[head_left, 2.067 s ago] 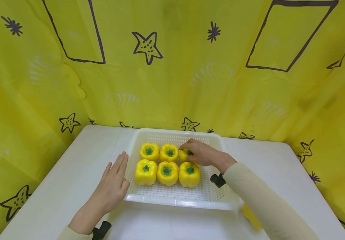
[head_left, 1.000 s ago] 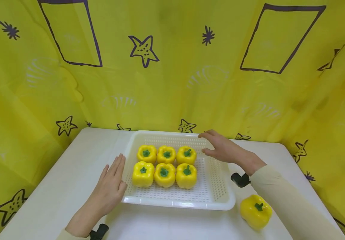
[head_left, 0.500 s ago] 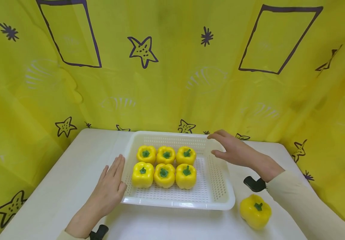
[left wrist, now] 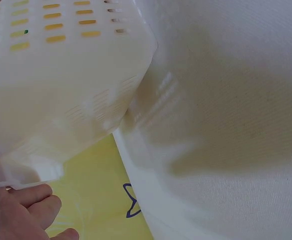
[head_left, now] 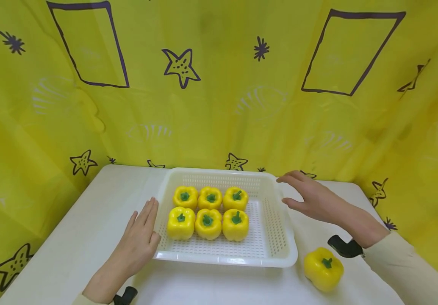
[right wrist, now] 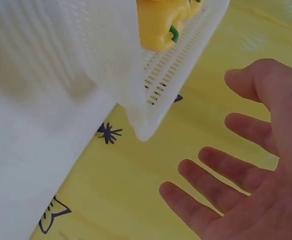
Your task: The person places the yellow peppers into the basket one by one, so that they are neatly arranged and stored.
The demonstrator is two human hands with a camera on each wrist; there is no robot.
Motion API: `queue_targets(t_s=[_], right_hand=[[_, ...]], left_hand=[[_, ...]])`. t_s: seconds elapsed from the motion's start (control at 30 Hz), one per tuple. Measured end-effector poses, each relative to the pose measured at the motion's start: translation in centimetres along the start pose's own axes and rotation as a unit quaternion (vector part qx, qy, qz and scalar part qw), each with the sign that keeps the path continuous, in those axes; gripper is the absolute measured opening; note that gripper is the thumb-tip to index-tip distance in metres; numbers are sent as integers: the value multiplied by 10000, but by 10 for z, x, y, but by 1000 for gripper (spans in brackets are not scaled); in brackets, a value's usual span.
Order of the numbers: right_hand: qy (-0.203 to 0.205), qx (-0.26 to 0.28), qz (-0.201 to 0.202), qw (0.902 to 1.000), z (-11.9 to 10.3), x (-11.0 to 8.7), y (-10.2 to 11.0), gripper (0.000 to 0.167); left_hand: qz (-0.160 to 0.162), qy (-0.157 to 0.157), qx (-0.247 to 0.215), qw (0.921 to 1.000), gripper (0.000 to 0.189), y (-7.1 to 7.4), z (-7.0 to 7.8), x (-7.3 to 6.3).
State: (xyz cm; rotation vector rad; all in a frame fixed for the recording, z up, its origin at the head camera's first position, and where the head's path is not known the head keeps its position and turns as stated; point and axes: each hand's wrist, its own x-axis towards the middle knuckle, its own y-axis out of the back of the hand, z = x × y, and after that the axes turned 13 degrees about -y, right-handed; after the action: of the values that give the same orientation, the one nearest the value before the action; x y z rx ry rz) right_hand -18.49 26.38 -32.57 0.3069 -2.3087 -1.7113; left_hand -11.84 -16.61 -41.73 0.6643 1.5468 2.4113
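Two rows of yellow bell peppers with green stems stand in the left and middle part of a white plastic basket. My left hand lies along the basket's left rim with its fingers straight. In the left wrist view the left fingers touch that rim from outside. Beyond the right rim, my right hand hovers with its fingers spread and holds nothing. The right wrist view shows the right hand apart from the basket's corner. One more yellow bell pepper sits on the table below the right wrist.
The white table reaches back to a yellow curtain printed with stars and shells. The right end of the basket floor is bare. A black wrist mount hangs under the right forearm.
My right hand has let go of the back-right pepper in the basket and moved right, past the rim, with fingers spread. The pepper on the table has come into fuller view. The left hand stays put.
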Motion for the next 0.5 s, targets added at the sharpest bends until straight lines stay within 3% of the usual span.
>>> queue_targets(t_s=[0.5], right_hand=[[-77,-126,211,9997,13,-38,7,47]], left_hand=[[15,-40,31,10000,69,-1,0,1]])
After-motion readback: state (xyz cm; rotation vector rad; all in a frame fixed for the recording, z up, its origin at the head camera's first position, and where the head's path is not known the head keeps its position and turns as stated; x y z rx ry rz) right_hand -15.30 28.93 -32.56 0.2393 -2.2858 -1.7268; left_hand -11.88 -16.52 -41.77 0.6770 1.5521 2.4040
